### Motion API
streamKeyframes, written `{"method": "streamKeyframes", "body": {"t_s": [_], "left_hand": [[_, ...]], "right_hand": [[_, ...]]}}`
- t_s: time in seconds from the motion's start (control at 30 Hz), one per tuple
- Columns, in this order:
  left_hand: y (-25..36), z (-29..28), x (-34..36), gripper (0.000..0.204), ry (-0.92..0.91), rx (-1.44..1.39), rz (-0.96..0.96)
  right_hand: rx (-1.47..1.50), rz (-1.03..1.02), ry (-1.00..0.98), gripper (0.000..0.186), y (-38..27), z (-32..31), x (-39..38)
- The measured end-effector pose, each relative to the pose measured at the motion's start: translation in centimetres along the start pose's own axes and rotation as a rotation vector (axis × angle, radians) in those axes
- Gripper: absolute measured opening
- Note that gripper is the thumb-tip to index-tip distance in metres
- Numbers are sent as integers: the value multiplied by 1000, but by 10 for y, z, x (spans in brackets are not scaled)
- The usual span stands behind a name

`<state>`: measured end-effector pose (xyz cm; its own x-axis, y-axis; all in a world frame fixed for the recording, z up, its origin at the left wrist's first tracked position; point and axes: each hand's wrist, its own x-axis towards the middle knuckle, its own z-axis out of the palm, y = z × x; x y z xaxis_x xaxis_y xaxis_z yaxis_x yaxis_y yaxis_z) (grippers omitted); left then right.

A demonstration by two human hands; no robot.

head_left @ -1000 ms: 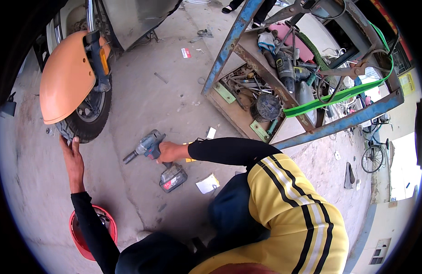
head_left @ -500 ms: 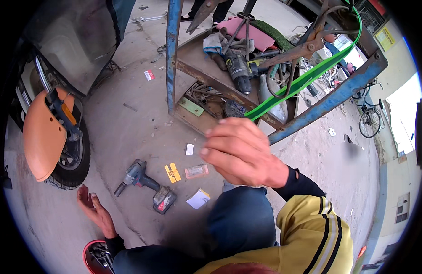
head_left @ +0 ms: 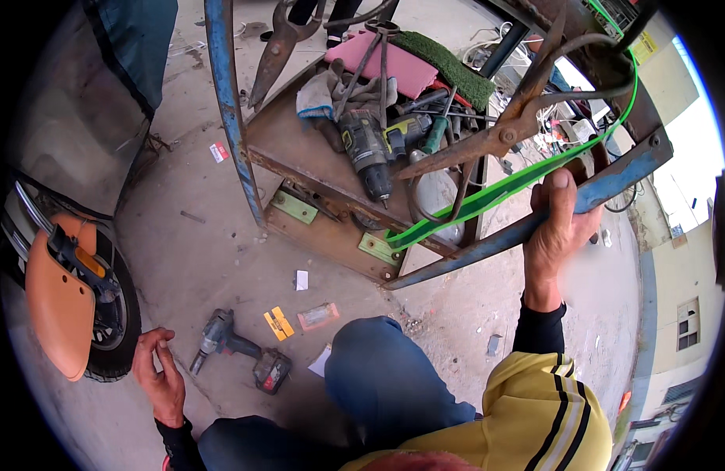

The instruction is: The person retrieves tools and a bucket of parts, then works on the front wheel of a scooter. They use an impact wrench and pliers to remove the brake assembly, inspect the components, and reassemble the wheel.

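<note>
My right hand (head_left: 557, 228) grips the slanted blue metal bar (head_left: 480, 247) of a rusty stand, thumb on the near face and fingers partly hidden behind it. A bright green strap (head_left: 488, 206) runs just beyond that hand. At the lower left, my left hand (head_left: 160, 378) hovers with loosely bent fingers and the thumb apart, holding nothing. Near it on the ground lies a cordless impact wrench (head_left: 235, 345) with its battery toward my knee. Rusty shears (head_left: 507, 135) hang from the upper part of the stand.
On the stand's shelf (head_left: 288, 149) are a cordless drill (head_left: 366, 157), a work glove (head_left: 319, 93), a pink pad (head_left: 386, 61) and several tools. An orange scooter fender (head_left: 60, 294) and its wheel stand at left. A yellow card (head_left: 279, 323) and paper scraps lie on the ground.
My right hand has moved up and right from in front of the stand and now holds the blue bar. My left hand's fingers are more bent. The view has shifted.
</note>
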<state>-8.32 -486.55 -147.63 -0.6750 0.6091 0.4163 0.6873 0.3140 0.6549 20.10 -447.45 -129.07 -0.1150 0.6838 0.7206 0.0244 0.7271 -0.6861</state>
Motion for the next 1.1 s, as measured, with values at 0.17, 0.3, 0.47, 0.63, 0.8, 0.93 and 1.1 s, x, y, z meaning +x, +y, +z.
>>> {"method": "streamKeyframes", "body": {"t_s": [0.17, 0.3, 0.47, 0.63, 0.8, 0.93, 1.1], "left_hand": [[33, -24, 15, 15, -88, 117, 64], [78, -53, 31, 20, 6, 149, 66], [156, -79, 76, 30, 155, 290, 265], [235, -90, 115, 24, 330, 251, 319], [312, -102, 160, 14, 358, 214, 482], [387, -100, 199, 26, 307, 150, 628], [455, -124, 222, 38, 97, -226, 831]], "right_hand": [[48, 44, -33, 70, 9, -2, 1], [186, 54, -48, 60, 11, -2, -2], [214, 23, -208, 50, 37, -19, -21], [-8, 2, -442, 33, 13, -28, 0], [24, -122, -488, 43, 32, -32, 0], [252, 111, -483, 41, 32, -31, 3], [289, 147, -504, 44, 35, -35, 5]]}}
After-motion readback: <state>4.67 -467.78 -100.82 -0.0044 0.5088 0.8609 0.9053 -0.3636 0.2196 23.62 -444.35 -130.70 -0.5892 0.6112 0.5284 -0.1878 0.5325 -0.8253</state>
